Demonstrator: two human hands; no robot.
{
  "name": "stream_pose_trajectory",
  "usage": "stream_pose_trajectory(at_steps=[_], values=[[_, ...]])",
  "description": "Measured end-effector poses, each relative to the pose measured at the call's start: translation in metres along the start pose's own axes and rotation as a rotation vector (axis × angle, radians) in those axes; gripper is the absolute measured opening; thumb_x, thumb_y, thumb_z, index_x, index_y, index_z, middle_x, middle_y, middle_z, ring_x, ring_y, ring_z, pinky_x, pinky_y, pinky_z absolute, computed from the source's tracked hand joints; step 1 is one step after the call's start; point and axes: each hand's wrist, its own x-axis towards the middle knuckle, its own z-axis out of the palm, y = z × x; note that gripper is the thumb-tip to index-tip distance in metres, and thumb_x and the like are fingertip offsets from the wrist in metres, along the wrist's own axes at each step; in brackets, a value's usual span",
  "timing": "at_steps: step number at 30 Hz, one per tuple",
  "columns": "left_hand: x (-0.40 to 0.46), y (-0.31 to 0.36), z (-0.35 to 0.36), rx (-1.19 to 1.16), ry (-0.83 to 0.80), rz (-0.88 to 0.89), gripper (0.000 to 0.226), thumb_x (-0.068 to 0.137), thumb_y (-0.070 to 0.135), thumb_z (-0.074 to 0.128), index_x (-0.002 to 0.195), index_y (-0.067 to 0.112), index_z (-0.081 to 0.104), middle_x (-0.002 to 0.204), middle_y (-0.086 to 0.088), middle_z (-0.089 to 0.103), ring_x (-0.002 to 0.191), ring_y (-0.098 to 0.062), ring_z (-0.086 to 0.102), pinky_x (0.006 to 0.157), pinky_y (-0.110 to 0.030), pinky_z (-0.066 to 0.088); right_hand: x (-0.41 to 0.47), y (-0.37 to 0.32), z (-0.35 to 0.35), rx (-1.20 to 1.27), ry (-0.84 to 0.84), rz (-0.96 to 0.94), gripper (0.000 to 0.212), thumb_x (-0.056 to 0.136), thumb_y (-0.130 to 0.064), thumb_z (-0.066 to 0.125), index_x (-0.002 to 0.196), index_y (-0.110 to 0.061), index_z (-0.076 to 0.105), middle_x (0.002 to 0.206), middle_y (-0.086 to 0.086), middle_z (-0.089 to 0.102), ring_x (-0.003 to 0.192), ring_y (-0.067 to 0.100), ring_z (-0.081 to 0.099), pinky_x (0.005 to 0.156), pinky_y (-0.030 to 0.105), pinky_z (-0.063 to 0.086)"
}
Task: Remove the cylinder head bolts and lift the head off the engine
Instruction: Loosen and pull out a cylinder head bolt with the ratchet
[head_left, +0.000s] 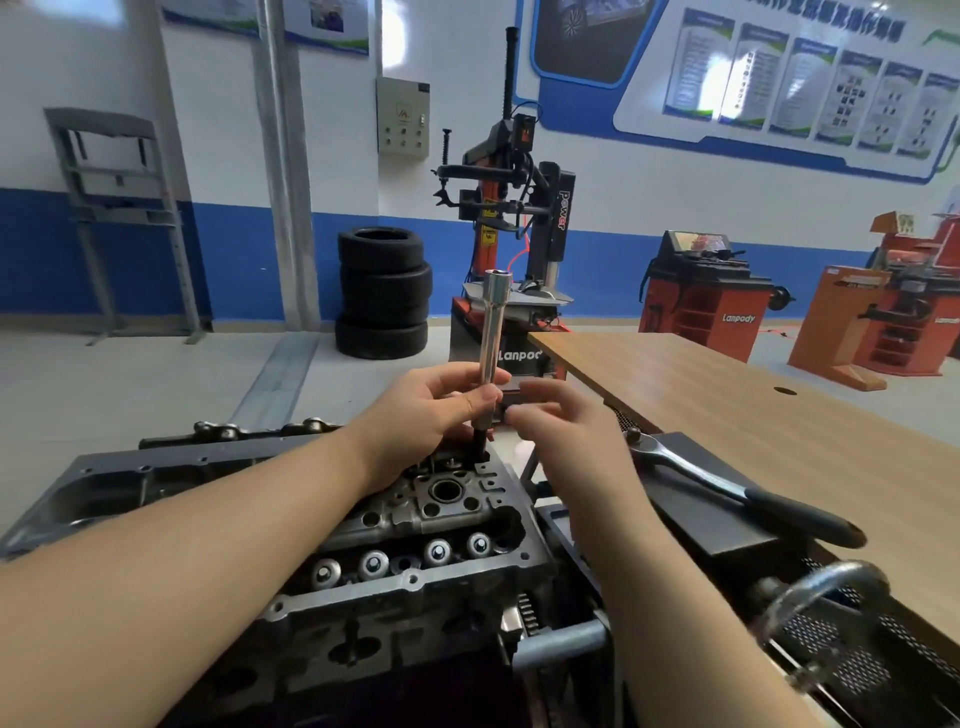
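Left hand (436, 402) pinches an upright long socket (492, 332) on a dark bolt (480, 441) at the cylinder head's (415, 525) far right corner; right hand (563, 421) hovers half-open beside it — a loose grip could drop the bolt back down its hole.

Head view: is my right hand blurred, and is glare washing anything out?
Head view: the right hand is smeared at its fingers, while the left hand on the extension bar is sharper; glare bleaches the wall posters; wide-angle distortion bends the wooden table edges.
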Motion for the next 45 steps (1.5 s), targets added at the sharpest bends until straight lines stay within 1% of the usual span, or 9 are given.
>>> stream_pose_trajectory(at_steps=[6, 9, 12, 15, 21, 26, 34, 40, 45], values=[[-0.003, 0.01, 0.002, 0.097, 0.01, 0.065, 0.025, 0.109, 0.018, 0.055, 0.129, 0.014, 0.07, 0.116, -0.002, 0.078, 0.105, -0.01, 0.075, 0.087, -0.019, 0.057, -0.018, 0.011, 0.02, -0.371, -0.066, -0.17, 0.027, 0.094, -0.039, 0.069, 0.118, -0.045, 0.063, 0.099, -0.024, 0.071, 0.093, -0.01, 0.064, 0.075, 0.011, 0.048], [0.005, 0.034, -0.006, 0.117, -0.009, 0.128, 0.031, 0.109, 0.009, 0.055, 0.137, 0.018, 0.064, 0.118, -0.001, 0.076, 0.111, -0.015, 0.073, 0.1, -0.031, 0.059, -0.002, 0.014, 0.021, -0.428, -0.073, -0.196, 0.021, 0.095, -0.044, 0.068, 0.114, -0.035, 0.07, 0.095, -0.02, 0.073, 0.09, -0.003, 0.065, 0.079, 0.03, 0.054], [0.018, 0.061, -0.017, 0.098, -0.064, 0.166, 0.041, 0.102, -0.005, 0.06, 0.138, 0.016, 0.062, 0.115, -0.005, 0.078, 0.108, -0.024, 0.075, 0.099, -0.035, 0.061, 0.01, 0.019, 0.028, -0.367, -0.025, -0.214, 0.021, 0.091, -0.054, 0.07, 0.095, -0.033, 0.071, 0.081, -0.019, 0.071, 0.077, -0.001, 0.065, 0.069, 0.033, 0.052], [0.026, 0.066, -0.029, 0.054, -0.199, 0.154, 0.042, 0.1, -0.008, 0.061, 0.138, 0.01, 0.063, 0.117, -0.012, 0.077, 0.111, -0.033, 0.074, 0.098, -0.04, 0.061, 0.016, 0.023, 0.034, -0.289, 0.037, -0.18, 0.035, 0.079, -0.068, 0.07, 0.097, -0.039, 0.062, 0.084, -0.029, 0.07, 0.075, -0.003, 0.067, 0.069, 0.035, 0.057], [0.022, 0.035, -0.031, -0.15, -0.218, 0.149, 0.035, 0.098, -0.002, 0.064, 0.132, 0.001, 0.067, 0.116, -0.019, 0.076, 0.11, -0.038, 0.074, 0.099, -0.045, 0.059, 0.014, 0.026, 0.035, -0.274, 0.05, -0.267, 0.024, 0.085, -0.058, 0.07, 0.098, -0.038, 0.061, 0.085, -0.02, 0.071, 0.077, 0.005, 0.068, 0.071, 0.044, 0.057], [0.015, 0.026, -0.024, -0.111, -0.051, 0.212, 0.026, 0.098, -0.006, 0.064, 0.123, -0.001, 0.07, 0.106, -0.017, 0.079, 0.1, -0.035, 0.078, 0.089, -0.038, 0.063, 0.012, 0.026, 0.035, -0.284, 0.034, -0.277, 0.021, 0.092, -0.053, 0.065, 0.095, -0.032, 0.062, 0.084, -0.013, 0.073, 0.081, 0.008, 0.07, 0.074, 0.046, 0.057], [0.014, 0.022, -0.003, -0.042, 0.119, 0.254, 0.02, 0.087, 0.004, 0.084, 0.104, 0.005, 0.074, 0.095, -0.01, 0.08, 0.088, -0.023, 0.077, 0.083, -0.039, 0.064, 0.014, 0.025, 0.033, -0.311, 0.078, -0.262, 0.025, 0.087, -0.052, 0.078, 0.09, -0.032, 0.063, 0.083, -0.017, 0.07, 0.075, 0.004, 0.067, 0.067, 0.036, 0.055], [0.01, 0.016, -0.012, -0.172, -0.064, 0.193, 0.024, 0.104, 0.015, 0.061, 0.125, 0.018, 0.073, 0.116, -0.006, 0.08, 0.109, -0.023, 0.076, 0.098, -0.038, 0.061, 0.014, 0.025, 0.033, -0.31, -0.003, -0.325, 0.012, 0.096, -0.039, 0.07, 0.102, -0.029, 0.069, 0.089, -0.014, 0.074, 0.083, 0.005, 0.068, 0.075, 0.043, 0.055], [0.01, 0.015, -0.015, -0.083, 0.019, 0.242, 0.024, 0.103, 0.001, 0.065, 0.123, 0.013, 0.073, 0.108, -0.007, 0.081, 0.103, -0.025, 0.079, 0.087, -0.031, 0.062, 0.016, 0.028, 0.033, -0.388, -0.028, -0.329, 0.014, 0.101, -0.041, 0.061, 0.092, -0.032, 0.062, 0.08, -0.019, 0.065, 0.075, 0.004, 0.06, 0.064, 0.035, 0.044]])
